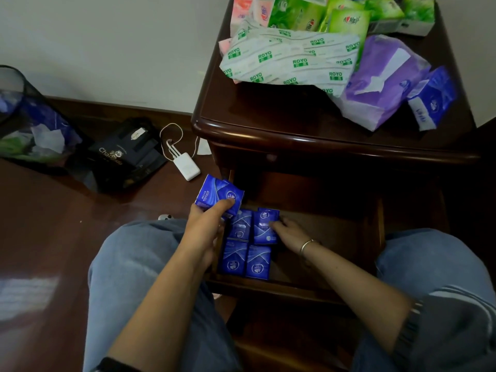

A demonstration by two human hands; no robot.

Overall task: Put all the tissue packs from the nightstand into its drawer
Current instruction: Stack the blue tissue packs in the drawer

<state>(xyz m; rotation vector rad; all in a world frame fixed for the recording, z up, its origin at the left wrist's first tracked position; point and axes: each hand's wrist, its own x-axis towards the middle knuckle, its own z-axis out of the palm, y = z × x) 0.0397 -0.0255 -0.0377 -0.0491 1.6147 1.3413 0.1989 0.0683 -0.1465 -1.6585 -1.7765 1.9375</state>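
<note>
The dark wooden nightstand [257,122] has its drawer [332,232] pulled open toward me. Several small blue tissue packs [247,251] lie side by side in the drawer's left part. My left hand [206,224] grips more blue packs [218,196] above the drawer's left edge. My right hand [288,232] is inside the drawer, fingertips on the upper right pack [264,226]. On top of the nightstand lie a white ROYO pack [290,60], a purple pack [381,79], a blue pack [432,98], and green [346,22] and pink packs [241,9].
I sit with my knees either side of the drawer. On the wooden floor at the left are a white power bank with cable [186,166], a black bag [126,154] and a mesh bin [24,116]. The wall runs behind them.
</note>
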